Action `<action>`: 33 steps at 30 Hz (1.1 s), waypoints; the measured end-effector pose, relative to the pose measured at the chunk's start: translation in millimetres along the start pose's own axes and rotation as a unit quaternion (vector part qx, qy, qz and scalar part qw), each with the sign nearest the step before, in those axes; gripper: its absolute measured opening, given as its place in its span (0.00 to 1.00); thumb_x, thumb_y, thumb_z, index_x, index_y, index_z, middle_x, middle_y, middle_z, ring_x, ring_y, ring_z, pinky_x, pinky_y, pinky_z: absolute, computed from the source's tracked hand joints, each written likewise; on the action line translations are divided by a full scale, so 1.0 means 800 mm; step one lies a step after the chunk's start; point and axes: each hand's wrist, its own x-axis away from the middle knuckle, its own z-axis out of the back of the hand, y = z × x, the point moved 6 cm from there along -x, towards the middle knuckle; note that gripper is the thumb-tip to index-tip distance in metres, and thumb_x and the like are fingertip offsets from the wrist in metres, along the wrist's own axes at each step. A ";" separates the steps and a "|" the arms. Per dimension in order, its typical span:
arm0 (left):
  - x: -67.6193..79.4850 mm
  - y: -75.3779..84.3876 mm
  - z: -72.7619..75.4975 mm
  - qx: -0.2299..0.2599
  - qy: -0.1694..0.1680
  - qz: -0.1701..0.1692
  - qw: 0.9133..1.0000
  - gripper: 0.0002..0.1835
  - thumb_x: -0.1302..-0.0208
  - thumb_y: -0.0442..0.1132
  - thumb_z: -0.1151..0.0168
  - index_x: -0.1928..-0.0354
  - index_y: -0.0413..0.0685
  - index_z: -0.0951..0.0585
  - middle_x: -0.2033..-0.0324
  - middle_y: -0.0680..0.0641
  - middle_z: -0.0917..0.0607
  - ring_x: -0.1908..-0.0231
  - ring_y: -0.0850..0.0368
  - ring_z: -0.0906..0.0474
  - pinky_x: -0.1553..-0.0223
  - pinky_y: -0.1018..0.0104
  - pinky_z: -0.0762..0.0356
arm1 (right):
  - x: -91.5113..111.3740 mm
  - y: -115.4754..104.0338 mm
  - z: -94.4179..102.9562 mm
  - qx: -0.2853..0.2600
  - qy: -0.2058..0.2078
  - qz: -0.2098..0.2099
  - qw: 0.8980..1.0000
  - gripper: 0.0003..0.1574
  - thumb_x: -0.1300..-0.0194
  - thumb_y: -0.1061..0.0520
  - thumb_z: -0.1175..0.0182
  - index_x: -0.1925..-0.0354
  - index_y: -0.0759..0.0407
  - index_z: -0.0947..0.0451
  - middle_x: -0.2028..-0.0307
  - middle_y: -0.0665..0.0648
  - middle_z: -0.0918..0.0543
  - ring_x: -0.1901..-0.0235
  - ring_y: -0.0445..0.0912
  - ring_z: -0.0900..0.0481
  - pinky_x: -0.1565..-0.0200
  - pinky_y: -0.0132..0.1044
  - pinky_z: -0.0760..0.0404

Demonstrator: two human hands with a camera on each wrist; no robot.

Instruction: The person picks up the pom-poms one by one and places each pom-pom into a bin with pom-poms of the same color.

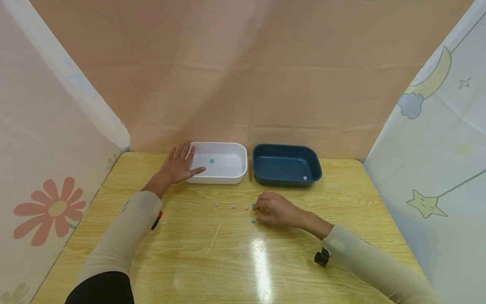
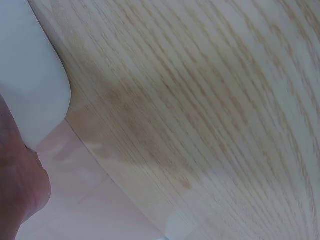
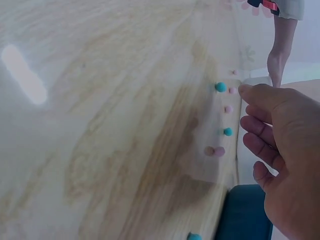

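My left hand (image 1: 177, 166) rests with spread fingers on the left end of a white tray (image 1: 240, 179), which holds a teal ball (image 1: 212, 161). In the left wrist view only part of that hand (image 2: 22, 182) shows beside the tray (image 2: 47, 75). Low over the table, my right hand (image 1: 280, 210) has loosely bent fingers, with nothing visible between them in the right wrist view. Closest to its fingertips are small teal balls (image 1: 253, 221) and a pink ball (image 1: 247, 208). Further pink balls (image 1: 233, 206) lie to the left in a loose row.
A dark blue tray (image 1: 288, 183) stands right of the white one, with a pink ball (image 1: 305, 178) inside. In the right wrist view another teal ball (image 3: 194, 236) lies near the blue tray (image 3: 245, 215). Printed cloth walls (image 1: 243, 84) enclose the wooden table (image 1: 197, 270).
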 end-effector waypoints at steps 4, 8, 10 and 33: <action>0.001 0.000 0.001 -0.001 0.001 0.001 1.000 0.56 0.24 0.74 0.59 0.16 0.36 0.61 0.16 0.35 0.65 0.16 0.36 0.69 0.19 0.36 0.69 | 0.002 0.001 -0.007 -0.012 -0.016 -0.018 1.000 0.13 0.37 0.57 0.23 0.55 0.59 0.11 0.60 0.53 0.13 0.62 0.44 0.20 0.57 0.37 0.19; 0.000 0.000 0.000 -0.001 0.001 0.001 1.000 0.56 0.24 0.74 0.59 0.16 0.37 0.61 0.16 0.35 0.65 0.16 0.36 0.69 0.19 0.37 0.69 | 0.004 0.002 -0.012 -0.020 -0.030 -0.032 0.999 0.13 0.34 0.55 0.24 0.54 0.59 0.11 0.59 0.52 0.14 0.59 0.42 0.20 0.55 0.37 0.19; -0.001 0.000 0.000 -0.001 -0.001 0.001 1.000 0.56 0.23 0.74 0.59 0.16 0.37 0.62 0.16 0.35 0.66 0.16 0.37 0.70 0.19 0.37 0.69 | 0.004 0.002 -0.014 -0.020 -0.034 -0.035 0.999 0.13 0.34 0.55 0.25 0.53 0.58 0.11 0.58 0.51 0.13 0.58 0.42 0.19 0.54 0.38 0.18; -0.001 -0.002 -0.003 0.007 -0.001 0.002 1.000 0.57 0.24 0.75 0.60 0.15 0.38 0.63 0.16 0.36 0.66 0.16 0.37 0.70 0.19 0.37 0.70 | 0.007 0.002 -0.028 -0.022 -0.043 -0.043 0.998 0.12 0.34 0.54 0.24 0.54 0.55 0.10 0.58 0.48 0.14 0.57 0.40 0.19 0.50 0.39 0.18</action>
